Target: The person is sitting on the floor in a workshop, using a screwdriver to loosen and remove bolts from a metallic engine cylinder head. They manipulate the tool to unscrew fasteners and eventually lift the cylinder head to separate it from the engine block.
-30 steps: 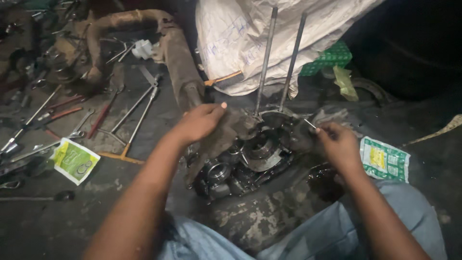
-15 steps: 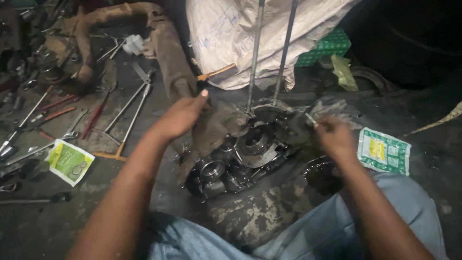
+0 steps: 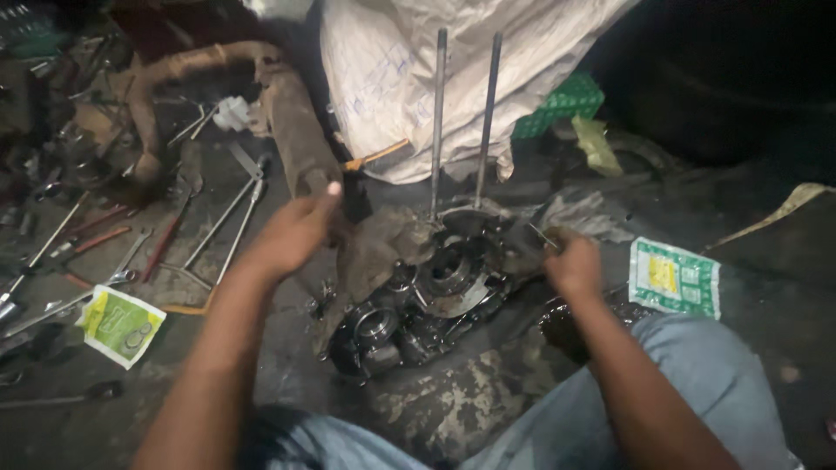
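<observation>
Engine case (image 3: 427,296) between hands, tools (image 3: 218,226) left, sack (image 3: 418,70) behind

Dim, grainy light falls from above, brightest on the white woven sack (image 3: 418,78) beyond the hands. The upper right sinks into black shadow. Both hands are softly motion-blurred, and detail smears toward the frame's edges.

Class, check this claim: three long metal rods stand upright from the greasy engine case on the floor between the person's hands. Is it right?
Not quite. The head view shows two rods, not three. They do stand upright from the engine case, which lies on the floor between the left hand and right hand.
</observation>
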